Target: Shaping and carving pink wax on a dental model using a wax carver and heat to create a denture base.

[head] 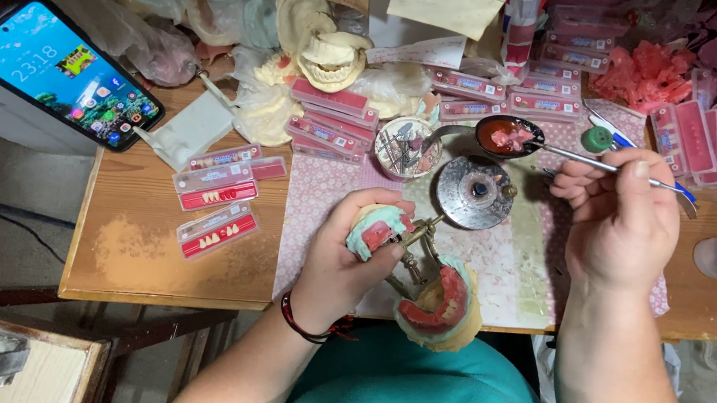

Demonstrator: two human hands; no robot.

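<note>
My left hand [351,258] grips the upper half of a hinged brass articulator that carries a pale green plaster cast with pink wax [376,231]. Its lower half, a green cast with a red wax rim and teeth [441,304], hangs open at the table's front edge. My right hand [624,220] holds a slim metal wax tool [594,163] whose tip reaches into a dark spoon of melted pink wax [509,137]. A round metal burner [473,192] stands between my hands.
Pink-and-clear strips of artificial teeth [218,205] lie on the wooden table [135,250] at left, more stacked at the back and right. A lit phone [60,68] leans at far left. Plaster jaw casts [331,54], a small round tin [407,147] and a green cap [597,139] sit behind.
</note>
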